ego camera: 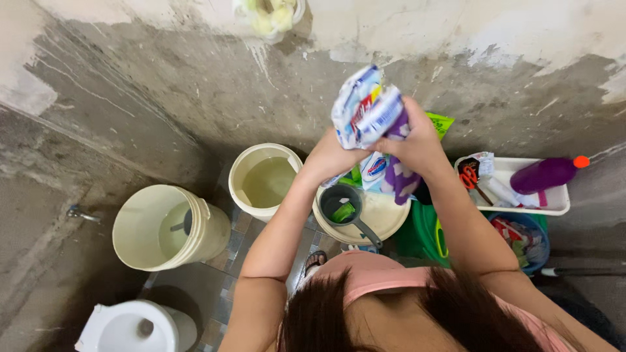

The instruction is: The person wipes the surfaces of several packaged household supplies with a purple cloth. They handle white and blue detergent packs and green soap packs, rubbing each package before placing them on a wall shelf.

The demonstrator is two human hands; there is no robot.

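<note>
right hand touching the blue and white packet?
Touching. The head view shows the right hand gripping the blue and white packet, its fingers wrapped round the packet's lower part with no gap visible.

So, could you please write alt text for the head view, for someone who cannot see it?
Seen from above, a person's left hand and right hand together grip crumpled plastic pouches over a grey dipper resting on a covered bucket. Two cream buckets of water stand to the left, on a tiled floor by bare concrete walls.

Crumpled white, blue and purple plastic pouch (pixel 366 114), upright, top bunched; 12 o'clock of lidded cream bucket (pixel 385 218).
</note>
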